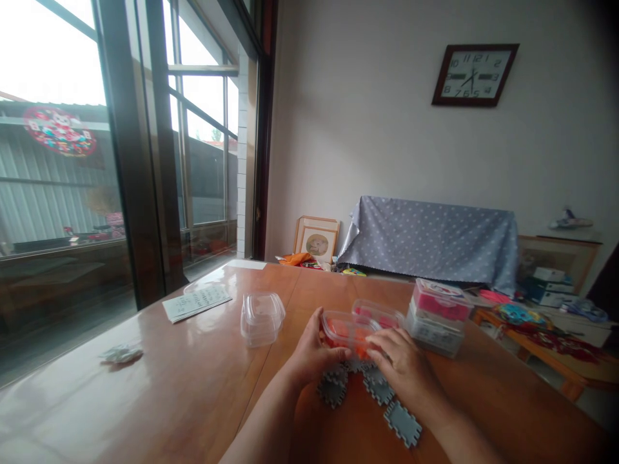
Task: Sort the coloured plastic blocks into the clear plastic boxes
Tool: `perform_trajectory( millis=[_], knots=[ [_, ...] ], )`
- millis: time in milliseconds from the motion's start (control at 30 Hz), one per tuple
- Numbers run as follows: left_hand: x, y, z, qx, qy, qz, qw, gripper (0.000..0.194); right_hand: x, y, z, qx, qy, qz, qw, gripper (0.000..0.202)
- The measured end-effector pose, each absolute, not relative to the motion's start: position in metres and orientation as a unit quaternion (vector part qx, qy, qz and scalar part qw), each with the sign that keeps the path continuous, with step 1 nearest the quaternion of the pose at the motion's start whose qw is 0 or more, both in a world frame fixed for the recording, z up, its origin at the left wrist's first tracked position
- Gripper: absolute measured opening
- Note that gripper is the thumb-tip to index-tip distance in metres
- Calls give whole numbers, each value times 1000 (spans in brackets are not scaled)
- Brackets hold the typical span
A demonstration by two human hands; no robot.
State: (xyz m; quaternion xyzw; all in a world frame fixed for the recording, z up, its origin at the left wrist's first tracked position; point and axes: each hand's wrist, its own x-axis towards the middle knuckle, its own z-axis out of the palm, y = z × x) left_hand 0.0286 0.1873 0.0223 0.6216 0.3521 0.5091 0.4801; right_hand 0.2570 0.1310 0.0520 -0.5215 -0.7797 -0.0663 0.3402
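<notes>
Between my hands is a clear plastic box [341, 327] with orange pieces inside. My left hand [314, 351] grips its left side, the thumb along the near edge. Fingers of my right hand [399, 357] are bent over the right side of the same box. Several grey jigsaw-edged tiles lie on the table just below the box; one tile [403, 424] is by my right wrist and another tile [333, 391] is near my left thumb. Right behind the box is a second clear container [377, 312] with pinkish-red contents.
Stacked boxes, the top one a pink-filled box [440, 303], stand to the right. Nested empty clear containers [261, 319] and printed sheets [197, 303] lie left on the wooden table [193, 386]. A small clear bag [120, 354] is farther left. Windows border the left side.
</notes>
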Motion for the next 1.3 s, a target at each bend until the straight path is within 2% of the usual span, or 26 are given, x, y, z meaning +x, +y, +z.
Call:
perform_trajectory(
  millis=[133,367,500,600,1067,1300],
  knots=[
    [27,183,31,576,322,502,559,121,274,137,46,-509,-782,-18,360,32],
    [24,184,33,557,304,506,584,116,294,142,48,-530,-688,131,478,44],
    [26,184,32,555,302,510,584,116,292,139,50,-578,-552,299,521,37],
    [28,184,31,559,302,512,579,116,290,140,46,-586,-486,378,527,32],
    [31,186,21,584,299,514,553,117,292,147,45,-474,-343,523,620,31],
    [31,185,19,637,299,524,480,131,294,155,37,-424,-284,630,586,24]
  ],
)
